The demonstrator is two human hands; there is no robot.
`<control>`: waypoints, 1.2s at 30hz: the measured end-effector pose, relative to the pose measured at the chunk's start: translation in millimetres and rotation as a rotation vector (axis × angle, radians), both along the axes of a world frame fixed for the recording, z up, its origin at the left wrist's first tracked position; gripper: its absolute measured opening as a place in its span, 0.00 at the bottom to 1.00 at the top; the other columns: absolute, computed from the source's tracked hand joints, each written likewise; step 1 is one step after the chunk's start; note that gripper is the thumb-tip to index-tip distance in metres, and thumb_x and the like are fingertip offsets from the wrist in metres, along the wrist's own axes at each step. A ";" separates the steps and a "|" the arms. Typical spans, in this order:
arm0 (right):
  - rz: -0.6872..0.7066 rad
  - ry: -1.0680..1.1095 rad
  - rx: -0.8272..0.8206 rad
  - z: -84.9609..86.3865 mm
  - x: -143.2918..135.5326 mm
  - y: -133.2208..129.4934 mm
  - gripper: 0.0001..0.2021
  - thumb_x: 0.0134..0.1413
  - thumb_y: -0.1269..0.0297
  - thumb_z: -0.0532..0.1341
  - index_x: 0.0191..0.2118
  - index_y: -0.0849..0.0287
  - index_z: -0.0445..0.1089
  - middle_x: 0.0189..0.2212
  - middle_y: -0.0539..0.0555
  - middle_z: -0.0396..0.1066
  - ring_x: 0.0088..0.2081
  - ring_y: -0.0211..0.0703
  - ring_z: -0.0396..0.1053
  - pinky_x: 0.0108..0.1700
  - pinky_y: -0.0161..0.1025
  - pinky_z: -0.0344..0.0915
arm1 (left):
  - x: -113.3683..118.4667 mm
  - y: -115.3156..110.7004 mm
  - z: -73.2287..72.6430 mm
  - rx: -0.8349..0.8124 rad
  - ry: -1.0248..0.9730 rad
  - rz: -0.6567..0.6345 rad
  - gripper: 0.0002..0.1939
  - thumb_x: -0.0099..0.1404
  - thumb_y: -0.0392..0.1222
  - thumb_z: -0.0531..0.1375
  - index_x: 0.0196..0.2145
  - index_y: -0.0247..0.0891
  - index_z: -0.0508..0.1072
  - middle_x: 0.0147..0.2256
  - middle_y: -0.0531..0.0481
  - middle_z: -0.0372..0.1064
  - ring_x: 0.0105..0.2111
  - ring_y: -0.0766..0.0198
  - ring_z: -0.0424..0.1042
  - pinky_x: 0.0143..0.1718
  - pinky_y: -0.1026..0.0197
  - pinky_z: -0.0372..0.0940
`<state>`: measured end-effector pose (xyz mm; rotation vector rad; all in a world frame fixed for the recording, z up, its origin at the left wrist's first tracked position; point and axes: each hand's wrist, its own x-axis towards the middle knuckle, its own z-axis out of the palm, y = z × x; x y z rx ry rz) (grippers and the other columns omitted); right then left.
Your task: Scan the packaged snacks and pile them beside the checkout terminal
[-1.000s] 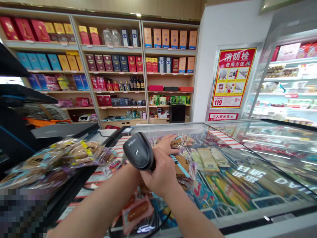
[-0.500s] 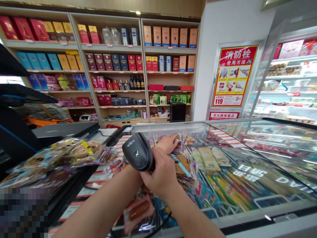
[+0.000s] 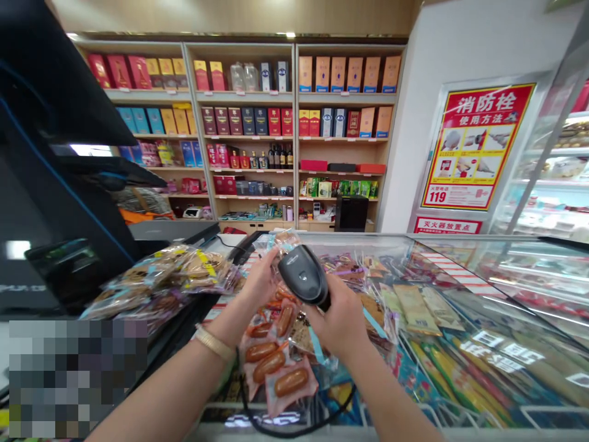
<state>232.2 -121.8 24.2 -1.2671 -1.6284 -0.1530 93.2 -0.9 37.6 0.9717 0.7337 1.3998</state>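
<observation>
Two bare forearms extend forward over the glass top (image 3: 368, 247), seen from the wearer's own viewpoint. The left forearm (image 3: 170, 394) slants in across the near left corner, a pale band (image 3: 214, 344) circling the left wrist (image 3: 232, 326). The left hand (image 3: 260, 285) is raised near the left edge, pointing toward the far left corner — fingers bent, partly hidden from view. The right forearm (image 3: 389, 393) crosses the near edge and angles inward to the left. The right hand (image 3: 343, 319) is closed in a grip — fingers curled, thumb on the left side. The hands are near each other, the left farther out.
</observation>
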 end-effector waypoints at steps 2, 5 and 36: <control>-0.044 -0.063 -0.041 -0.4 3.5 0.5 0.04 0.51 0.63 0.58 0.33 0.56 0.64 0.29 0.52 0.69 0.33 0.46 0.68 0.33 0.37 0.58 | -16.8 -5.9 1.9 -0.014 -0.050 0.018 0.12 0.61 0.45 0.63 0.40 0.36 0.72 0.36 0.48 0.74 0.35 0.63 0.75 0.33 0.62 0.72; -0.060 -0.147 -0.101 -2.2 7.2 1.2 0.05 0.50 0.66 0.58 0.35 0.56 0.65 0.31 0.53 0.70 0.34 0.46 0.69 0.33 0.37 0.58 | -41.6 -12.0 6.2 -0.008 0.036 0.051 0.12 0.55 0.45 0.65 0.35 0.36 0.72 0.32 0.49 0.75 0.31 0.61 0.76 0.27 0.61 0.72; 0.079 -0.334 -0.231 -14.8 6.9 3.3 0.10 0.49 0.67 0.57 0.40 0.57 0.67 0.34 0.54 0.72 0.35 0.47 0.70 0.36 0.39 0.62 | -103.5 11.5 8.5 0.309 0.767 0.767 0.22 0.57 0.47 0.61 0.49 0.38 0.69 0.37 0.47 0.74 0.35 0.57 0.74 0.42 0.58 0.67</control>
